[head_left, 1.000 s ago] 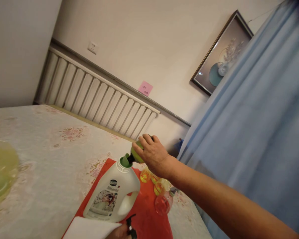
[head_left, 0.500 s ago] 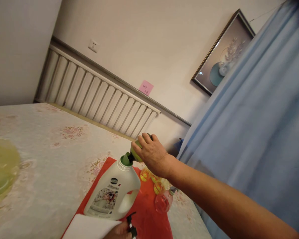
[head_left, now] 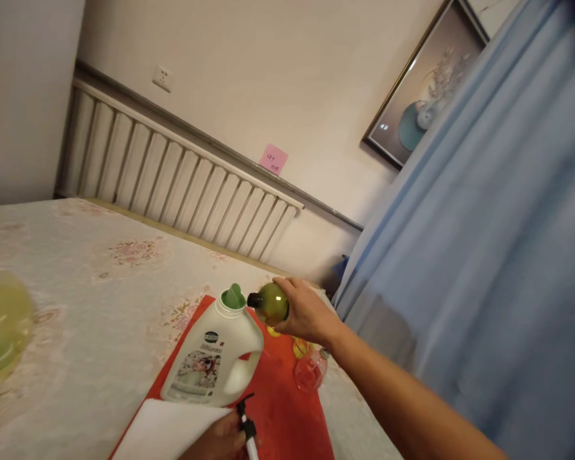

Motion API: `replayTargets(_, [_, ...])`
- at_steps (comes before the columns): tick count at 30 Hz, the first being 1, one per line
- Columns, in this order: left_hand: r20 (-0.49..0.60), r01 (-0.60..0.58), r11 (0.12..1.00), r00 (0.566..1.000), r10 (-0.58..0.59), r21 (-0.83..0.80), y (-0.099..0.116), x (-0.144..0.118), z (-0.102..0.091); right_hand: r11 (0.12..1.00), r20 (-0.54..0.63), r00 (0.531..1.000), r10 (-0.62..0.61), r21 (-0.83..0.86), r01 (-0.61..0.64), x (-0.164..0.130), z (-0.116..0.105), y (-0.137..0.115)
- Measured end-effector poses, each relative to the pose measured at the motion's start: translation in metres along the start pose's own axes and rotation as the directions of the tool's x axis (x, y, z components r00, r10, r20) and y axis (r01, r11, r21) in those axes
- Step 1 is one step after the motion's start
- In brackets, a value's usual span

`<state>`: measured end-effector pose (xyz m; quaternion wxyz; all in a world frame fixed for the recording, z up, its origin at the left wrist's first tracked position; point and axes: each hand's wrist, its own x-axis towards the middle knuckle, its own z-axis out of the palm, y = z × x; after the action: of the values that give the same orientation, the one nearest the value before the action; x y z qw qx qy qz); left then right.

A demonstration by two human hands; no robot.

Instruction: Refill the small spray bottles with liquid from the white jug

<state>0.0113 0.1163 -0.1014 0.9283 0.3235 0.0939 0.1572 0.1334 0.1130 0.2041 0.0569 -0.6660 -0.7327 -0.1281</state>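
My right hand (head_left: pixel 305 310) is wrapped round a green bottle (head_left: pixel 274 304) with a black neck, held tilted on its side. The bottle's mouth points left, just beside the opening of a large white detergent jug (head_left: pixel 213 358). Inside the jug's uncapped neck shows a green spout (head_left: pixel 234 296). The jug stands upright on a red mat (head_left: pixel 280 396). Low in the view, my left hand (head_left: pixel 223 437) pinches a black pump dispenser head (head_left: pixel 247 425) with a white tube below it. It is close to the jug's base.
A clear round bottle with pinkish contents (head_left: pixel 311 372) and yellow containers (head_left: pixel 301 348) sit on the mat's right side. A white sheet or block (head_left: pixel 170 429) lies at the front. A translucent yellow basin (head_left: pixel 2 326) stands left on the floral tablecloth (head_left: pixel 86 306). Blue curtain (head_left: pixel 479 243) hangs right.
My right hand has drawn the green bottle back from the jug's spout, a little right and down, and its neck is now level. My left hand with the pump has come up further into view.
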Motion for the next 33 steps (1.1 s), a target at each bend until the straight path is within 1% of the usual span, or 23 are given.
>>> replayTargets(2, [-0.034,-0.043,0.999,0.998,0.044,0.016,-0.001,-0.005,-0.001,0.975,0.005,0.997,0.083,0.208,-0.082,-0.027,0.015,0.016])
replayTargets(4, [-0.065,-0.097,0.995,0.993,0.098,0.014,-0.001,-0.013,0.002,0.911,-0.001,0.991,0.137,0.393,-0.125,-0.059,0.032,0.030])
replayTargets(6, [-0.131,-0.142,0.990,0.981,0.144,0.019,0.001,-0.022,0.009,0.839,0.051,0.980,0.192,0.510,-0.191,-0.091,0.049,0.041])
replayTargets(8, [-0.229,-0.184,0.982,0.955,0.188,0.043,0.004,-0.031,0.020,0.790,0.082,0.961,0.263,0.554,-0.263,-0.123,0.064,0.049])
replayTargets(9, [-0.281,-0.203,0.977,0.936,0.212,0.059,0.007,-0.036,0.027,0.764,0.112,0.956,0.271,0.579,-0.285,-0.137,0.071,0.052])
replayTargets(11, [-0.366,-0.245,0.965,0.893,0.263,0.097,0.014,-0.044,0.042,0.697,0.163,0.932,0.325,0.624,-0.352,-0.163,0.085,0.054])
replayTargets(13, [-0.404,-0.292,0.946,0.855,0.325,0.142,0.024,-0.052,0.059,0.641,0.202,0.908,0.367,0.652,-0.404,-0.184,0.099,0.054])
replayTargets(15, [-0.406,-0.347,0.919,0.825,0.393,0.184,0.036,-0.059,0.076,0.601,0.225,0.896,0.382,0.676,-0.426,-0.201,0.114,0.052])
replayTargets(16, [-0.404,-0.363,0.908,0.814,0.418,0.209,0.042,-0.062,0.085,0.586,0.231,0.894,0.384,0.687,-0.429,-0.209,0.120,0.051])
replayTargets(18, [-0.423,-0.400,0.871,0.763,0.489,0.284,0.053,-0.066,0.100,0.567,0.235,0.892,0.385,0.702,-0.430,-0.221,0.132,0.047])
replayTargets(20, [-0.420,-0.418,0.825,0.717,0.557,0.380,0.061,-0.069,0.113,0.575,0.222,0.895,0.387,0.701,-0.423,-0.230,0.139,0.043])
replayTargets(22, [-0.393,-0.412,0.779,0.693,0.605,0.473,0.067,-0.069,0.126,0.587,0.211,0.899,0.383,0.696,-0.413,-0.237,0.142,0.037])
replayTargets(24, [-0.353,-0.402,0.728,0.679,0.643,0.555,0.070,-0.068,0.138,0.589,0.204,0.904,0.376,0.700,-0.403,-0.242,0.141,0.032])
replayTargets(26, [-0.306,-0.392,0.677,0.674,0.673,0.623,0.070,-0.067,0.148,0.588,0.191,0.911,0.365,0.711,-0.385,-0.245,0.138,0.027])
replayTargets(28, [-0.274,-0.376,0.645,0.680,0.680,0.665,0.067,-0.065,0.156,0.596,0.156,0.922,0.354,0.723,-0.351,-0.247,0.136,0.023])
replayTargets(30, [-0.262,-0.359,0.642,0.697,0.667,0.678,0.061,-0.061,0.161,0.600,0.127,0.928,0.351,0.730,-0.327,-0.247,0.135,0.020])
replayTargets(33, [-0.231,-0.335,0.635,0.732,0.641,0.696,0.046,-0.055,0.165,0.591,0.102,0.933,0.346,0.748,-0.301,-0.246,0.132,0.015])
